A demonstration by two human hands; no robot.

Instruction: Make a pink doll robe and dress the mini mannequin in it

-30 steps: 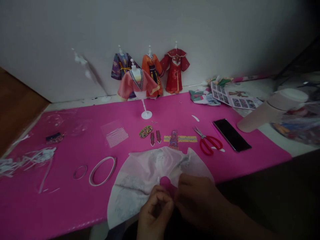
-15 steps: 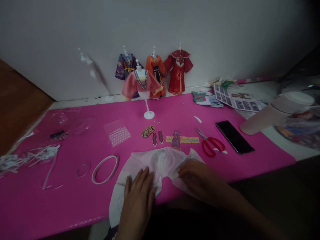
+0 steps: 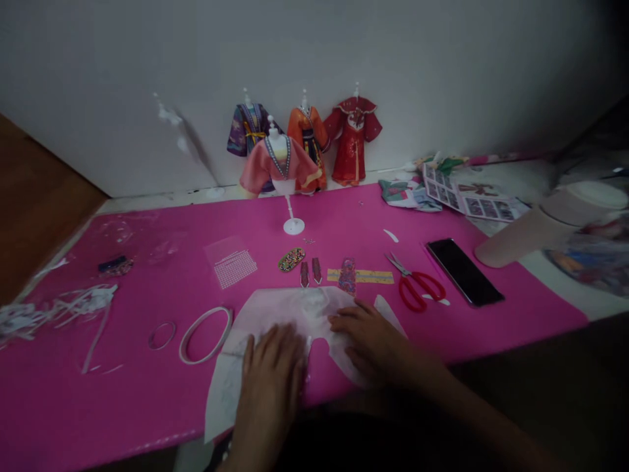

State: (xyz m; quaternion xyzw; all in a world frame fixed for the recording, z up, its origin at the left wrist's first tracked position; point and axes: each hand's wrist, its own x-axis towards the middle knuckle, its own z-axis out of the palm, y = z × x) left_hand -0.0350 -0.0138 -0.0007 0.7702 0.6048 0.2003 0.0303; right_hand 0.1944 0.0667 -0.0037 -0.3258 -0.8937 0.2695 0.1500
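A pale, curved piece of fabric (image 3: 275,311) lies spread on the pink mat (image 3: 147,406) at the near edge. My left hand (image 3: 271,380) rests flat on its left half, fingers stretched out. My right hand (image 3: 366,334) lies flat on its right half, fingers spread. Neither hand holds anything. Just beyond the fabric lie small printed trim pieces (image 3: 346,275) and an oval patterned piece (image 3: 291,259).
Red scissors (image 3: 417,287) and a black phone (image 3: 464,271) lie to the right. Two white rings (image 3: 204,334) lie left of the fabric. A doll stand with a pink robe (image 3: 281,167) stands ahead; three dressed stands line the wall. A pale cup (image 3: 540,223) lies tipped at right.
A second ago both hands pinched the fabric's near edge together. They have let go, moved forward and now press flat on the fabric, which lies more spread out.
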